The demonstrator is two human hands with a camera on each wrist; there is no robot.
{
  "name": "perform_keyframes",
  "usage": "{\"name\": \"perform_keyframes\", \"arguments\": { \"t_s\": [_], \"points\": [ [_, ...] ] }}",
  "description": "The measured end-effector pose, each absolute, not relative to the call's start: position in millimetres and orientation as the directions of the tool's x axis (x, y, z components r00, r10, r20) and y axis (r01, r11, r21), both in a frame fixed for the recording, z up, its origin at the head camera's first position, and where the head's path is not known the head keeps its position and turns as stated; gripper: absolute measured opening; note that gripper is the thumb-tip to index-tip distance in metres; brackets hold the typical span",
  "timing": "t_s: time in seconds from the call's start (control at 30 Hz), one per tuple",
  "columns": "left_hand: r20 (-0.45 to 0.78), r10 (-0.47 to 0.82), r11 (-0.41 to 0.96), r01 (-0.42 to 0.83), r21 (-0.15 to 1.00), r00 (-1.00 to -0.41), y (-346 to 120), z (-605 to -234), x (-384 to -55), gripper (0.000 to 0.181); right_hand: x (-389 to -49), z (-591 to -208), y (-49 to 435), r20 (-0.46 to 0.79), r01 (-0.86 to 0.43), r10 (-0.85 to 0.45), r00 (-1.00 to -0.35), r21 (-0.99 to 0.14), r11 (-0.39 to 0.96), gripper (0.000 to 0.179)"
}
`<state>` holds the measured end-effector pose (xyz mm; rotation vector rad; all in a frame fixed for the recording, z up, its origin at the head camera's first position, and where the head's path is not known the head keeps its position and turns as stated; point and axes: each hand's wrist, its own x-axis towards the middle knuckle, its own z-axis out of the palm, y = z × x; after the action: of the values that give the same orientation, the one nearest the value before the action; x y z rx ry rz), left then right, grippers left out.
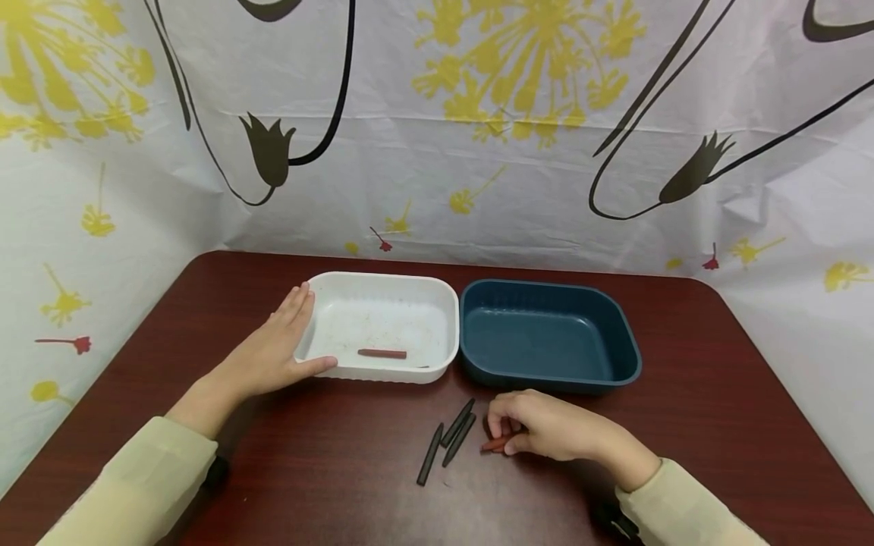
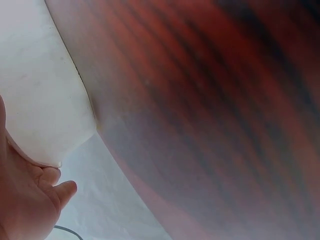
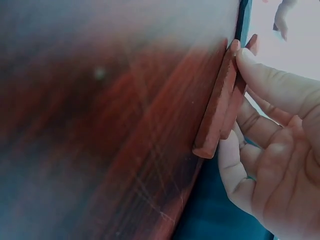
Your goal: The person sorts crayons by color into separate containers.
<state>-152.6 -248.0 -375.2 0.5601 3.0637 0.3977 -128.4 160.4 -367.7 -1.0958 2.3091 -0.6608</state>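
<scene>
My right hand pinches a reddish-brown crayon between thumb and fingers, low over the table in front of the blue bin. A second reddish-brown crayon lies right alongside it in the right wrist view, close to the tabletop. Just left of this hand, several dark crayons lie on the table. With fingers straight, my left hand rests against the left side of a white bin, its thumb over the front rim. Inside that bin is another reddish-brown crayon.
A dark blue bin stands directly right of the white one, both toward the back of the dark red wooden table. Behind and beside the table hangs a white sheet with flower prints.
</scene>
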Motion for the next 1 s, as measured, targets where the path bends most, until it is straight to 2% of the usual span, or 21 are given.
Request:
{"name": "perform_keyframes", "arguments": {
  "t_s": [0.6,1.0],
  "points": [
    [0.024,0.344,0.914,0.341,0.219,-0.939,-248.5,-373.4,-153.1,0.111,-128.8,-366.4,154.4,-0.155,-0.584,-0.833,-0.532,-0.645,0.493,0.018],
    [0.026,0.35,0.91,0.346,0.229,-0.936,-248.8,-374.1,-153.3,0.111,-128.2,-365.7,141.6,-0.161,-0.577,-0.842,-0.515,-0.661,0.479,0.017]
  ]
}}
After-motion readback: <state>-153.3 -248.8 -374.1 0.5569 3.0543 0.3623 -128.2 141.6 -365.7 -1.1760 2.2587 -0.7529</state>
